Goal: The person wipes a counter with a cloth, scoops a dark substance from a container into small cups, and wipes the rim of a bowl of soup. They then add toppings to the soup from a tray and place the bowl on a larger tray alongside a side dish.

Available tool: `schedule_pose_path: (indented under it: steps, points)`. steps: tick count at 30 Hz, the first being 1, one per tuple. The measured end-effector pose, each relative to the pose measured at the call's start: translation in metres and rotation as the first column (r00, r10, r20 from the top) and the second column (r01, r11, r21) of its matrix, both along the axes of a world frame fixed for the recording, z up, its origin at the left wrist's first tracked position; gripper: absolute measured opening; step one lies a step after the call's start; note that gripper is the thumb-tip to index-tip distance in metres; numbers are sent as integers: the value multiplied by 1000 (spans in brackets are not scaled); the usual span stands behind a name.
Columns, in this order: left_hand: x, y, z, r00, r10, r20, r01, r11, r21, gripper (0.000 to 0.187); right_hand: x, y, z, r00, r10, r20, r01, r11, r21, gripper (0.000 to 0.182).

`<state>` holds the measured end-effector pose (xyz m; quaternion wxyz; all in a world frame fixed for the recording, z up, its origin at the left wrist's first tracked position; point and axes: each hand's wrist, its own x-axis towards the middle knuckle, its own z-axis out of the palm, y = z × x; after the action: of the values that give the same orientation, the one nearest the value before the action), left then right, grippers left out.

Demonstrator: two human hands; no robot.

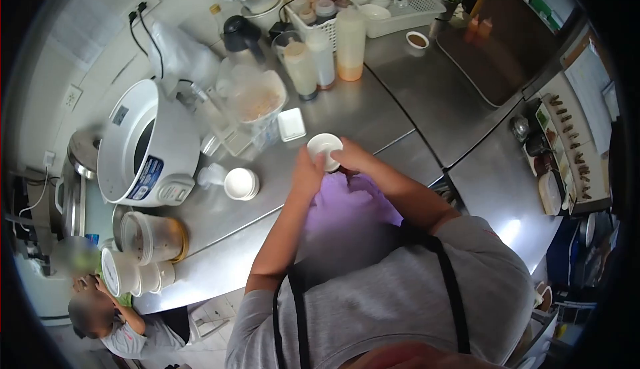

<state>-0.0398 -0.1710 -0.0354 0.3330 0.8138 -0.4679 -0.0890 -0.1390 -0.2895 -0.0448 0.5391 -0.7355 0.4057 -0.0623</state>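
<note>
A small white bowl [325, 144] is held up in front of my body, over the near part of the steel counter. My left hand [310, 168] grips its left side, with the thumb at the rim. From the right, my right hand [351, 158] closes on the same bowl, its fingers reaching over the near rim. Purple cloth [347, 202] hangs just below both hands; whether either hand grips it is not clear. To the left stand stacked white cups [241, 184], and a small white rectangular dish [291, 124] lies beyond the bowl.
A large white rice cooker [150, 149] stands open at left, near lidded plastic tubs [150, 236]. Squeeze bottles [350, 42] and a white basket [400, 19] with bowls line the back. A sauce bowl [417, 40] sits farther right. Another person [120, 316] is at lower left.
</note>
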Motion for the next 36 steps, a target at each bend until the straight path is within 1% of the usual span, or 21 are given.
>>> schedule_pose_path:
  steps: [3, 5, 7, 10, 11, 13, 14, 15, 17, 18, 19, 20, 21, 22, 24, 26, 29, 31, 32, 35, 36]
  points:
    - [-18, -2, 16, 833, -56, -551, -67, 977, -201, 51, -34, -33, 33, 998, -32, 51, 10, 923, 385, 36]
    - [-25, 1, 1, 905, 56, -422, -151, 969, -194, 44, -61, -70, 37, 988, -14, 157, -77, 828, 556, 35]
    - [-21, 7, -13, 917, 97, -388, -164, 976, -144, 39, -81, -124, 44, 961, -50, 273, -106, 842, 529, 36]
    - [-32, 16, 6, 902, 264, -342, -348, 913, -212, 34, -100, -217, 93, 936, -46, 350, -64, 953, 295, 33]
    - [-31, 23, 11, 878, 361, -314, -438, 870, -225, 34, -101, -254, 108, 962, -34, 273, -6, 990, 143, 33]
    - [-4, 52, 12, 779, 587, 220, -508, 796, -328, 37, -98, -321, 132, 974, -90, 206, 127, 976, -175, 40]
    - [12, 65, 21, 647, 695, 313, -564, 713, -418, 44, -94, -353, 144, 990, -62, 129, 111, 900, -421, 43]
    - [22, 75, 33, 475, 792, 384, -684, 607, -406, 49, -87, -391, 136, 980, -174, 97, 193, 702, -686, 45]
    - [59, 104, 21, 259, 898, 356, -833, 395, -388, 55, -74, -451, 133, 944, -321, -73, 127, 558, -820, 41]
    - [80, 123, 5, 254, 931, 262, -909, 322, -264, 62, -70, -491, 114, 955, -295, -22, 112, 430, -896, 39]
    - [91, 130, 4, 311, 950, -3, -946, 309, -101, 69, -60, -507, 110, 925, -368, -94, 61, 389, -919, 37]
    - [93, 128, 11, 315, 940, -131, -944, 324, 55, 70, -48, -498, 122, 892, -406, -197, 40, 505, -862, 36]
    - [108, 138, -10, 277, 955, -109, -951, 288, 111, 65, -38, -534, 101, 883, -395, -253, -49, 458, -887, 36]
    - [89, 109, 27, 223, 868, -443, -893, 364, 263, 58, -29, -553, 91, 877, -397, -270, -44, 493, -869, 36]
    - [82, 93, 31, 152, 770, -620, -909, 355, 217, 47, -16, -571, 67, 867, -333, -371, -185, 476, -860, 36]
    - [84, 93, 16, 187, 752, -632, -907, 380, 183, 46, -5, -611, 33, 861, -143, -488, -344, 542, -767, 37]
    - [78, 85, 16, 217, 708, -672, -914, 388, 114, 35, 9, -577, 58, 597, -50, -801, -549, 702, -453, 41]
    - [68, 73, 26, 230, 684, -692, -911, 401, 93, 28, 14, -590, 42, 576, -91, -812, -576, 659, -483, 41]
    - [67, 76, 24, 276, 633, -723, -869, 486, 95, 25, 15, -598, 37, 567, -115, -816, -589, 635, -499, 42]
    - [55, 63, 28, 273, 640, -718, -864, 492, 110, 27, 3, -606, 27, 870, -368, -327, -134, 463, -876, 39]
    - [47, 56, 32, 293, 643, -707, -858, 503, 103, 30, -7, -585, 44, 934, -301, -192, -23, 485, -874, 39]
